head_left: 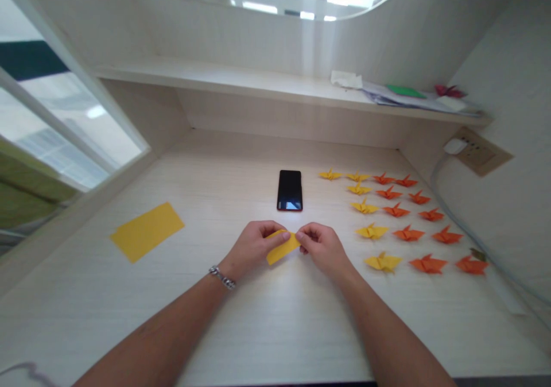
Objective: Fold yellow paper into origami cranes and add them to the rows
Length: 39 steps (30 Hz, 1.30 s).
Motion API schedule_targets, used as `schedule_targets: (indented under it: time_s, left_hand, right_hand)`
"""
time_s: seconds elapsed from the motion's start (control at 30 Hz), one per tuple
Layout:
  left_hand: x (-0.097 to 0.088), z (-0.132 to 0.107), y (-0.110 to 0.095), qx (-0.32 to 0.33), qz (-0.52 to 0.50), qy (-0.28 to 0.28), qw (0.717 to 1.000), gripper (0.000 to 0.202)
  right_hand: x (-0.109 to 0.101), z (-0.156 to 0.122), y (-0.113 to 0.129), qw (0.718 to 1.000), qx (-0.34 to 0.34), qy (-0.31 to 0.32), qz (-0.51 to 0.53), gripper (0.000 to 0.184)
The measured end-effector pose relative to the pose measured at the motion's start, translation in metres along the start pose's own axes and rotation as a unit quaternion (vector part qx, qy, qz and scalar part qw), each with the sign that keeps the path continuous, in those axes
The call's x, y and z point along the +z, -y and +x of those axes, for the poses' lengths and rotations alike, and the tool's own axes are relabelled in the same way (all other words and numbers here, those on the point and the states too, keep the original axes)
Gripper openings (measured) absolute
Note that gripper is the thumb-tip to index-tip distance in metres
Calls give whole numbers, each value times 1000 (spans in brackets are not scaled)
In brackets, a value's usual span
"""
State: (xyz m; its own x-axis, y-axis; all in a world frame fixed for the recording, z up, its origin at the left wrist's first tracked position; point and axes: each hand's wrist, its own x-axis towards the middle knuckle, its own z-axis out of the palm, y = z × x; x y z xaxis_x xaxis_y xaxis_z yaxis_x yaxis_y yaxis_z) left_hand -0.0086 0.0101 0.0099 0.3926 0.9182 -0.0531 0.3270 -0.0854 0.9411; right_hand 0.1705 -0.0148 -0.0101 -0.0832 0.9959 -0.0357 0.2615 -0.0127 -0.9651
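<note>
A small folded piece of yellow paper (282, 251) is held between both hands, just above the desk. My left hand (258, 242) pinches its upper left part, thumb lying across the face. At its right corner, the thumb and fingers of my right hand (321, 246) are closed on the edge. A black phone (290, 190) lies flat just beyond the hands. To the right stand rows of folded paper cranes, with yellow cranes (372, 231) nearer my hand and orange cranes (408, 233) farther right. Fingertips behind the paper are partly hidden.
A flat yellow paper sheet (147, 231) lies on the desk at left. Above the back runs a shelf (241, 82) with papers (413, 101) on it. At right, a charger (455, 146) sits in a wall socket, its cable (465, 220) trailing down beside the cranes.
</note>
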Motion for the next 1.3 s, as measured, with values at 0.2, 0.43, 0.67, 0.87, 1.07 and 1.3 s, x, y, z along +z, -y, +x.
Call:
schedule_targets:
  time_s: [0.2,0.43,0.67,0.87,1.07,1.3]
  left_hand:
    - [-2,2,1,20,36,-24,999,28]
    - [-4,12,9,47,67,-24,996,29]
    - [-4,21,7,50,72,-12,996,27]
    - [-3,18,7,43,63,-10,997,25]
    - [-8,16,9,25,17,-15,999,25]
    - [-9,15,10,-2,-28,-9,1000,25]
  right_hand:
    - [1,3,-7,999,17,29,6,19]
    - [0,16,-10,997,29,73,5,15]
    - [-2,24,4,987,-57,49,-142,14]
    - [1,20,8,978,-87,15,-188,16]
    - [-8,17,14,979,-82,32,-183,16]
    - [-27,10,13,989,-11,79,-128,17]
